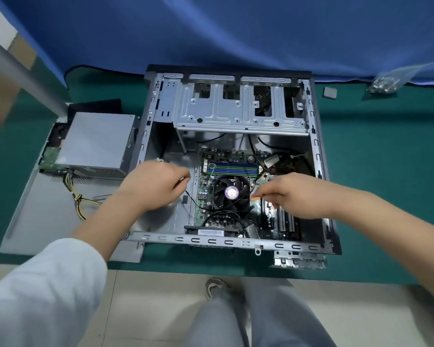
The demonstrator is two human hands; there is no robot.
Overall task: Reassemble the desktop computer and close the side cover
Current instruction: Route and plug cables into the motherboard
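On the desk's left the power supply [95, 142] sits outside the open case [236, 156]. Our left hand [150, 186] pinches a thin black wire [189, 196] beside the fan [232, 192]. Our right hand [298, 196] – fingers drawn together on something small and orange [255, 197] – hovers just right of that fan, nearer the motherboard [226, 169].

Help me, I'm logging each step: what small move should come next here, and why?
Probably tuck the thin black cable that the left hand pinches clear of the fan. It trails across the motherboard edge, and the power supply lies outside the case, waiting for that bare bay.
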